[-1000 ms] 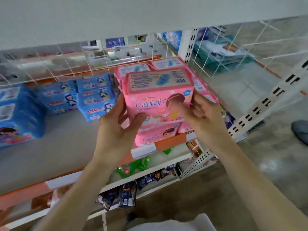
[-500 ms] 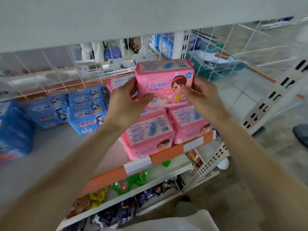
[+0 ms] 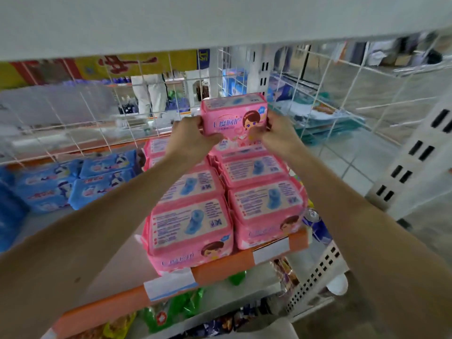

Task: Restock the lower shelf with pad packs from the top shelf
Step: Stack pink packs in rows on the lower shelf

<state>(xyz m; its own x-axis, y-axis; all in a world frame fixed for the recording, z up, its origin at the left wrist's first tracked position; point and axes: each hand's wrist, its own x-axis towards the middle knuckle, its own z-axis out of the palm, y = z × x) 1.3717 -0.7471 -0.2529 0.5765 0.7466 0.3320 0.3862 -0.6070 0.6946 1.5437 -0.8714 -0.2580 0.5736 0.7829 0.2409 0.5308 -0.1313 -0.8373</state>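
The left grip [image 3: 193, 138] and right grip [image 3: 276, 135] are pinching opposite ends of a pink pad pack [image 3: 233, 117], holding it upright above the rear of the pink stack [image 3: 193, 223] sitting on the orange-edged shelf [image 3: 220, 269], near blue packs [image 3: 100, 184].

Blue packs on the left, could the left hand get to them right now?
Probably, but not straight away. The left hand and the right hand both grip a pink pack. The blue packs lie uncovered on the shelf, to its left. It would have to let go first.
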